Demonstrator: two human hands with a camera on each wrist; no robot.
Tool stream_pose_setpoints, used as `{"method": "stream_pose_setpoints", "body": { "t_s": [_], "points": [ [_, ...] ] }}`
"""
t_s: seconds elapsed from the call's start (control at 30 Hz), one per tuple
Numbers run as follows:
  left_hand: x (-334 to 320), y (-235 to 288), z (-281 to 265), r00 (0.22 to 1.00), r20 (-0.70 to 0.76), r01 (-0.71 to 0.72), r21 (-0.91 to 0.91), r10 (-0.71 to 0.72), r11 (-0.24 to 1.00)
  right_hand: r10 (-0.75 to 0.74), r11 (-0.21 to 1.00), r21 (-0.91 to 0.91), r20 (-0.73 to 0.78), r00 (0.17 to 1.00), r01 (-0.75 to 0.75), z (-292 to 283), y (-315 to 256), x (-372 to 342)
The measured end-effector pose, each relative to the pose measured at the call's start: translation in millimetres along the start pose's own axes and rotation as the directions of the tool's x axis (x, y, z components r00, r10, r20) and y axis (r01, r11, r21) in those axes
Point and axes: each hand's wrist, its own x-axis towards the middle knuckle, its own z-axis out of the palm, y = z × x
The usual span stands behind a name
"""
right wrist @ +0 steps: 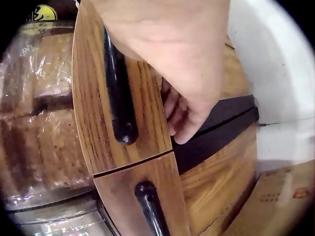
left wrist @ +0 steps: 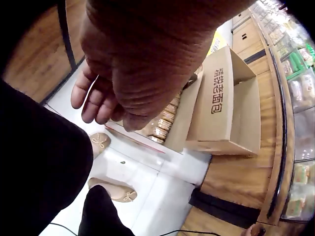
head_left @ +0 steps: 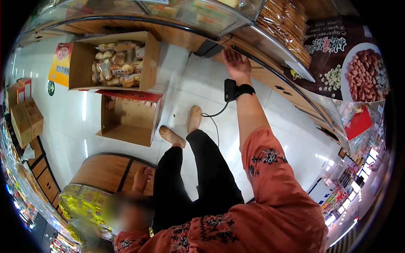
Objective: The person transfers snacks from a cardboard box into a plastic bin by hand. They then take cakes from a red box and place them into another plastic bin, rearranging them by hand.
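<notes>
One right hand (head_left: 237,65) is near a grainy wood panel (right wrist: 146,113) and glossy rail (right wrist: 118,91).

Right arm (head_left: 255,116): and it's reaching well out ahead, elbow nearly straight!
Right hand (head_left: 237,65): palm turned upward, fingers lightly bent!
Left hand (head_left: 142,180): down low, near the body, fingers hanging loosely curled!

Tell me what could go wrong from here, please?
The cable hanging from the black wrist device dips near the right shoe, so it might snag that foot. The open carton sits close to the left shoe and could get kicked or tripped over. The right hand is near a black cabinet handle, so it could knock against it.
</notes>
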Motion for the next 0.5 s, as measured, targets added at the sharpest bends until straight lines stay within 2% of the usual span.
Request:
{"method": "stream_pose_setpoints", "body": {
  "t_s": [0.03,0.13,0.17,0.27,0.3,0.4,0.5],
  "points": [
    [3,-5,-2,1.000,0.001,-0.001,-0.021,0.001,1.000,-0.031,0.999,-0.023,-0.023,0.999,0.030,6,6,-5],
    [10,-5,-1,0.999,-0.007,0.048,-0.013,-0.048,0.999,0.008,0.997,-0.075,-0.026,1.000,-0.010,14,13,-9],
    [9,-4,1,0.999,-0.018,0.036,-0.015,-0.036,0.999,0.015,0.997,-0.073,-0.071,0.997,-0.020,18,17,-9],
    [8,3,10,0.999,-0.035,-0.004,-0.036,0.002,0.999,0.108,0.981,-0.164,0.004,0.994,-0.106,10,28,14],
    [11,0,12,0.999,-0.034,-0.016,-0.053,0.014,0.998,0.181,0.978,-0.107,0.021,0.983,-0.178,12,33,16],
    [13,-8,19,0.999,-0.045,-0.031,-0.103,0.026,0.994,0.119,0.976,-0.185,0.030,0.992,-0.112,11,60,27],
    [12,-15,27,0.996,-0.080,-0.044,-0.122,0.034,0.992,0.148,0.965,-0.229,0.069,0.987,-0.129,17,78,36]
  ]
}}
